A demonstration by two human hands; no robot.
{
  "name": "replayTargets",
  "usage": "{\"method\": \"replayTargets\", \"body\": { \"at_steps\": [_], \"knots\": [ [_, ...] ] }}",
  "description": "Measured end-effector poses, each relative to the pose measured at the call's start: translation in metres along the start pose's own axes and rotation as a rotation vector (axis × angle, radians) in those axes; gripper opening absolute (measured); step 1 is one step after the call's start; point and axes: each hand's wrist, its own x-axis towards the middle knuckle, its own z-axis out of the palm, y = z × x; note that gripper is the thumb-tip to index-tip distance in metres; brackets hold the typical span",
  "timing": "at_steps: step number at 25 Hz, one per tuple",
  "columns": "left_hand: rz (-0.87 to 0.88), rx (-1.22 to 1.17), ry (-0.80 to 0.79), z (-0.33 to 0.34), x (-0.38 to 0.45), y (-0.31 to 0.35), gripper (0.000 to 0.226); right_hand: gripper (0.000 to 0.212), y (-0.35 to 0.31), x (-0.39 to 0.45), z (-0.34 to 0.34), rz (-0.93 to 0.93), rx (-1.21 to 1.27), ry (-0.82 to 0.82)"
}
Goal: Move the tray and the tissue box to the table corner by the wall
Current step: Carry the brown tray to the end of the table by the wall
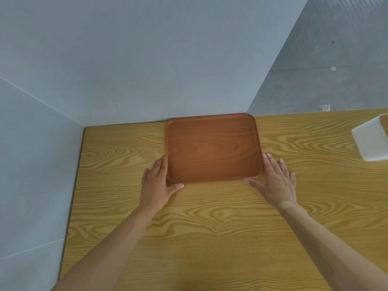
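Observation:
A brown wooden tray [213, 148] lies flat on the light wooden table [189, 238], its far edge against the back wall. My left hand [158, 181] lies flat against the tray's near left corner, fingers along the left rim and thumb under the near edge. At the near right corner my right hand [276, 181] does the same, fingers spread. Neither hand closes around the tray. The white tissue box [370, 139] stands at the right edge of the view, partly cut off, well away from both hands.
Grey walls [126, 70] meet at the table's far left corner [86, 128]. A bare strip of table lies between the tray and the left wall. Grey floor [336, 59] shows beyond the table's far right edge.

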Motion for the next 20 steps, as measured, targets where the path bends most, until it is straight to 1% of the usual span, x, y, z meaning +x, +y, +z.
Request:
{"method": "replayTargets", "body": {
  "at_steps": [6,12,15,18,20],
  "knots": [
    [-0.006,0.008,-0.015,-0.001,0.000,0.001,0.108,0.111,0.000,0.002,-0.002,0.006,-0.027,-0.026],
    [-0.047,-0.036,-0.102,-0.017,-0.005,0.004,0.112,0.109,-0.007,-0.012,-0.009,0.066,-0.020,-0.030],
    [-0.019,-0.063,-0.082,-0.032,-0.016,0.000,0.100,0.095,-0.008,-0.035,-0.013,0.117,-0.038,-0.087],
    [0.083,-0.089,-0.022,-0.047,-0.025,0.003,0.079,0.075,-0.009,-0.067,-0.020,0.142,-0.048,-0.105],
    [0.143,-0.052,-0.091,-0.055,-0.026,0.009,0.070,0.064,-0.009,-0.087,-0.028,0.151,-0.064,-0.106]
  ]
}}
